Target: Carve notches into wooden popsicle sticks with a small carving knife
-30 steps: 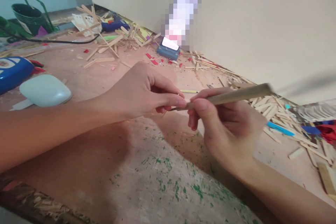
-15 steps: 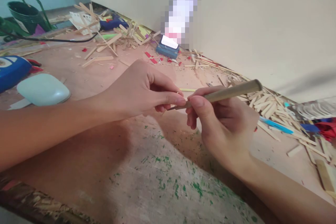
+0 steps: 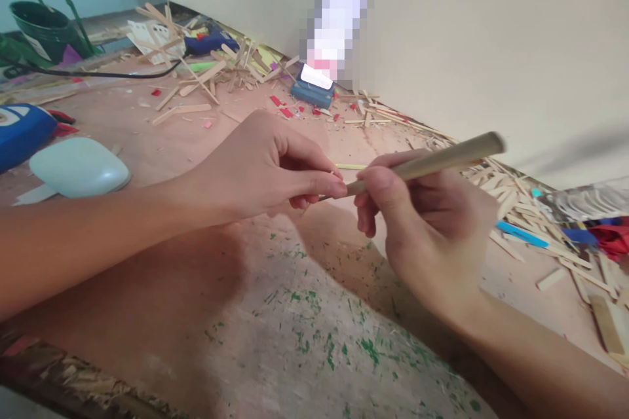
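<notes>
Frame centre: tool [image 3: 437, 162] in pinching right hand [image 3: 425, 226], best steadied against left hand [image 3: 268, 173], pinching small piece [image 3: 333, 174], mostly hidden.

Left grip [image 3: 270, 170] just beside right grip [image 3: 430, 232], both in a pinch, forearms [image 3: 113, 236] inward.

We list: one left hand [image 3: 275, 170], bare; one right hand [image 3: 432, 222], bare, partly blurred; one left forearm [image 3: 108, 236] and one right forearm [image 3: 535, 347], both bare to the edge of our view.

Slim brownish tool [image 3: 452, 156], aslant, thick end raised rightward, narrow end by pinched fingers [image 3: 319, 184]
</notes>
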Demonstrator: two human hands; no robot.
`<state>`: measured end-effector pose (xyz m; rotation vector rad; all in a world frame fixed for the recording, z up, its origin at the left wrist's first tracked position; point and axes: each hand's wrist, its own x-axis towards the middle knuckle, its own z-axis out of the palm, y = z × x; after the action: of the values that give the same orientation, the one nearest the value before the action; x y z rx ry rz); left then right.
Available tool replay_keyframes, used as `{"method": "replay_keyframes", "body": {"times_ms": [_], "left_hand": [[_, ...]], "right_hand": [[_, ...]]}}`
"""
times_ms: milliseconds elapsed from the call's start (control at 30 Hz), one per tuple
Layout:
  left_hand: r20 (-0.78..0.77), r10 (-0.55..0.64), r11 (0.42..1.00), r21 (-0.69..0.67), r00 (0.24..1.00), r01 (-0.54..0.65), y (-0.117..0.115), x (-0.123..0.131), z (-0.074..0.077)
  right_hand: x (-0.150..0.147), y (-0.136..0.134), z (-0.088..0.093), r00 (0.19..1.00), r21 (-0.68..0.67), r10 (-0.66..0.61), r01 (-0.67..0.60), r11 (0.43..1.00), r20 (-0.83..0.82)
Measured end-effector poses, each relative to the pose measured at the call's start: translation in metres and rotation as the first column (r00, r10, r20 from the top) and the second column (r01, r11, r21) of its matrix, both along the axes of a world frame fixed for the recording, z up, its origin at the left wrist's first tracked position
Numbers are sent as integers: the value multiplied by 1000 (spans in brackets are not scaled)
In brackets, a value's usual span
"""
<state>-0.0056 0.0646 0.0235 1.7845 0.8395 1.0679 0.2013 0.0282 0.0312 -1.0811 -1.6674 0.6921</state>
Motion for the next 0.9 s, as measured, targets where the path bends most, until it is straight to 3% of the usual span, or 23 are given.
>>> {"method": "replay_keyframes", "body": {"times_ms": [500,600,767,900], "left_hand": [[24,-28,1000,1,999,28,-1,0,-1],[12,-32,999,3,999,32,0,0,1],[20,-17,999,-35,1000,18,-1,0,2],[-3,-19,1000,3,1000,19,-1,0,1]], "right_hand": [[2,1,-4,999,69,25,-23,997,-20],[1,0,-5,994,-2,106,-106,994,22],[-1,1,-4,995,67,20,-14,998,-101],[-1,4,-4,996,8,67,-67,998,-63]]}}
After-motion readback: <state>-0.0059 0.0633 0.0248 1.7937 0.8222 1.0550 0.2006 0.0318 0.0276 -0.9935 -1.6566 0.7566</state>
